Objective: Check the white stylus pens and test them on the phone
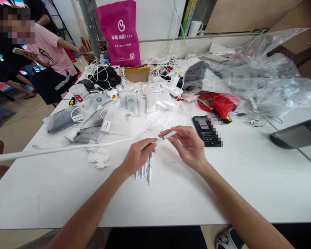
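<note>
Near side of the white table, left hand and right hand both pinch one white pen, fingers curled close; several other pens lie bunched underneath, not picked up yet.

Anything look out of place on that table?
Yes: a long white cable juts past the left edge of the white table, with its end out over the floor rather than lying on the tabletop. Crumpled white tissue or gloves also lie loose beside it; which they are is hard to tell.
</note>
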Action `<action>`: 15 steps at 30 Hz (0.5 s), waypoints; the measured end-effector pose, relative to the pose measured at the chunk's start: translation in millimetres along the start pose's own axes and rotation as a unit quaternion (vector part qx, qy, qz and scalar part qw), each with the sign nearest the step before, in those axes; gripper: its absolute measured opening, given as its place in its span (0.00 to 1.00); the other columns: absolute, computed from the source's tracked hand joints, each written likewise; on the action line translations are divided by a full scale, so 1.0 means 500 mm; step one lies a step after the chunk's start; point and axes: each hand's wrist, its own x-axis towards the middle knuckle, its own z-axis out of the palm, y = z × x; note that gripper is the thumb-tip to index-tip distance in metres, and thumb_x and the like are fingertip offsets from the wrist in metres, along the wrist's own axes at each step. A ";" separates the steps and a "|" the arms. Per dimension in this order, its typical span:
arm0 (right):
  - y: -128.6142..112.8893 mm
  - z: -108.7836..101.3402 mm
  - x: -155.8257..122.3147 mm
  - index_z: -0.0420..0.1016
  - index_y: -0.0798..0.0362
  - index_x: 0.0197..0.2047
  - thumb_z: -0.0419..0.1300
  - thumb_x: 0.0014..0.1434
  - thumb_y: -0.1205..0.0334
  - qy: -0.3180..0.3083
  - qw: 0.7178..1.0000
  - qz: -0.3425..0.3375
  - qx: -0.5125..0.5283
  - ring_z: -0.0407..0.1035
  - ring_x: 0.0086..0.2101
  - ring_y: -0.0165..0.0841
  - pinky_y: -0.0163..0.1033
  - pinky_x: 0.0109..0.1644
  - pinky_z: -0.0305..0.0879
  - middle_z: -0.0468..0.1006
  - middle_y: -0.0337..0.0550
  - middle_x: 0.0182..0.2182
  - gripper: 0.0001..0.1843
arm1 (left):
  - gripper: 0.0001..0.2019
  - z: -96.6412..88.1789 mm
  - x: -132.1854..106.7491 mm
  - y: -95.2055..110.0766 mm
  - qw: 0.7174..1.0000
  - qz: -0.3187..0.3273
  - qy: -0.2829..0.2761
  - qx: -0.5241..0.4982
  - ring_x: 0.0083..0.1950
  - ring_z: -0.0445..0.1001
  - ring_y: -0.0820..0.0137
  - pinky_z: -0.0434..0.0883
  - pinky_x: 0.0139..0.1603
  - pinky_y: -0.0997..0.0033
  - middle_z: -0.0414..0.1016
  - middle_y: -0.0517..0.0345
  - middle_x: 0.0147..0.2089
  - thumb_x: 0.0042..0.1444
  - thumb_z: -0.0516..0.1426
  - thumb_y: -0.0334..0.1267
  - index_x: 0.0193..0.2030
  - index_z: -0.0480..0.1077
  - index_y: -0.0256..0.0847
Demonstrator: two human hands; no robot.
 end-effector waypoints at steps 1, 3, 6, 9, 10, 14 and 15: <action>-0.001 0.000 0.001 0.72 0.44 0.61 0.64 0.74 0.64 0.006 1.000 -0.005 0.002 0.83 0.53 0.41 0.54 0.57 0.84 0.86 0.46 0.51 0.15 | 0.16 0.000 0.000 -0.001 1.000 -0.002 0.003 -0.003 0.34 0.71 0.73 0.68 0.36 0.73 0.80 0.57 0.36 0.77 0.55 0.46 0.57 0.81 0.41; -0.003 -0.001 0.004 0.72 0.44 0.60 0.64 0.73 0.64 0.025 1.000 -0.015 0.006 0.84 0.51 0.41 0.53 0.55 0.84 0.86 0.46 0.50 0.15 | 0.16 0.001 -0.001 -0.004 1.000 -0.006 0.008 -0.006 0.34 0.71 0.73 0.68 0.35 0.73 0.81 0.57 0.37 0.77 0.55 0.47 0.56 0.81 0.41; -0.007 -0.003 0.007 0.73 0.44 0.59 0.65 0.73 0.63 0.047 0.999 -0.019 0.004 0.85 0.50 0.42 0.53 0.52 0.85 0.86 0.46 0.50 0.15 | 0.17 0.002 -0.002 -0.007 1.000 -0.011 0.008 -0.009 0.32 0.69 0.73 0.68 0.34 0.73 0.81 0.57 0.36 0.76 0.55 0.48 0.58 0.80 0.41; -0.008 -0.003 0.008 0.73 0.44 0.59 0.66 0.72 0.62 0.040 0.999 -0.017 -0.002 0.85 0.50 0.43 0.54 0.52 0.85 0.86 0.46 0.50 0.14 | 0.18 0.002 -0.003 -0.005 1.000 -0.015 -0.005 -0.020 0.30 0.66 0.74 0.66 0.32 0.74 0.81 0.57 0.36 0.77 0.55 0.49 0.60 0.79 0.42; -0.008 -0.003 0.008 0.74 0.43 0.59 0.66 0.72 0.62 0.035 0.999 -0.019 -0.003 0.84 0.50 0.43 0.54 0.52 0.85 0.86 0.46 0.50 0.14 | 0.18 0.002 -0.003 -0.004 1.000 -0.016 -0.010 -0.024 0.30 0.66 0.74 0.66 0.31 0.74 0.81 0.57 0.37 0.77 0.54 0.49 0.60 0.79 0.42; -0.009 0.000 0.006 0.74 0.43 0.60 0.65 0.73 0.65 0.027 0.999 -0.037 -0.010 0.84 0.50 0.42 0.53 0.51 0.85 0.86 0.46 0.51 0.15 | 0.18 0.004 -0.003 0.000 0.999 -0.021 -0.012 -0.033 0.32 0.68 0.74 0.68 0.34 0.75 0.80 0.57 0.37 0.75 0.56 0.50 0.60 0.79 0.42; -0.010 0.000 0.006 0.74 0.43 0.60 0.65 0.73 0.65 0.026 0.999 -0.041 -0.011 0.84 0.50 0.42 0.53 0.51 0.85 0.86 0.46 0.51 0.16 | 0.18 0.004 -0.002 0.000 0.999 -0.022 -0.008 -0.034 0.32 0.70 0.73 0.69 0.35 0.74 0.80 0.58 0.36 0.75 0.58 0.50 0.59 0.79 0.42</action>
